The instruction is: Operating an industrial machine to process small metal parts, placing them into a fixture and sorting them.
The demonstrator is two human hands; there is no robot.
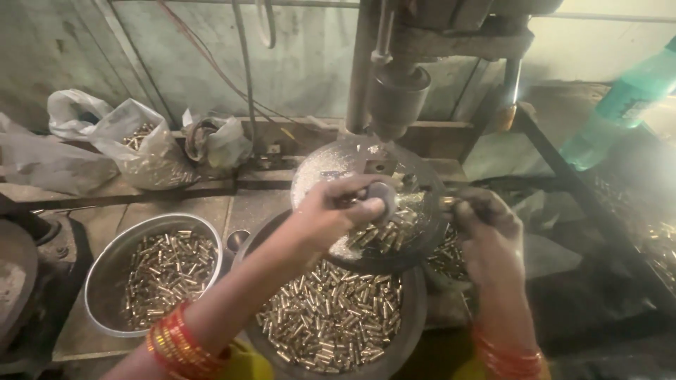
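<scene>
Left hand pinches a small grey disc over the round metal press plate; right hand, at 3 o'clock, fingers curled shut, contents unclear.

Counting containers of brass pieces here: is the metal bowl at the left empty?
No. The metal bowl holds a heap of small brass cylinders covering much of its bottom.

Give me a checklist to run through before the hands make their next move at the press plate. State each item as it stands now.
1. Left hand over the round press plate, fingers curled: ok.
2. What the left hand grips: cannot tell, blurred.
3. Right hand at the plate's right edge: ok.
4. Brass pieces lie loose on the plate: ok.
5. Big pan below the plate holds brass pieces: ok.
6. Hands clear of the press head above: cannot tell.
</scene>
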